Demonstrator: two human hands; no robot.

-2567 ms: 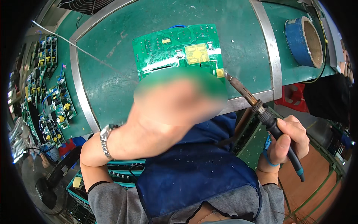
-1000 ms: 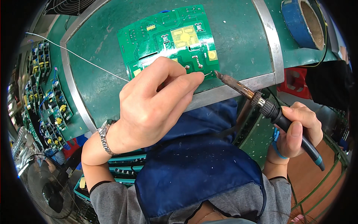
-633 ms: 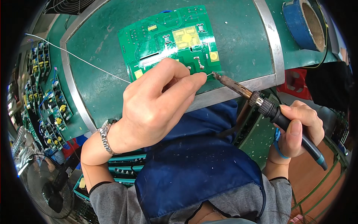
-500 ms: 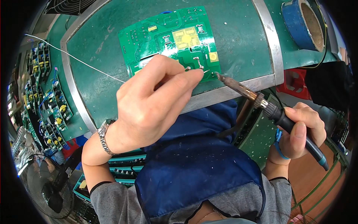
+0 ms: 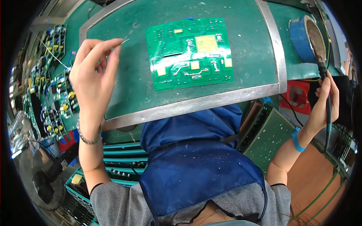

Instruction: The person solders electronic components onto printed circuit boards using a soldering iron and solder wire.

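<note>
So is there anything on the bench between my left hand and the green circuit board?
Nothing visible. The left hand, pinching thin solder wire, is raised left of the green circuit board, with only bare green bench mat between them.

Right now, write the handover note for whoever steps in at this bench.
Left hand: raised over the mat's left side, pinching a thin solder wire between its fingertips, clear of the board.
Right hand: off to the right, gripping the soldering iron, tip up by the blue tape roll.
Green circuit board: lies flat on the green mat, solder side up, untouched by either hand.
Done or left: joint quality cannot be judged from here; inspect the board before resuming.
</note>
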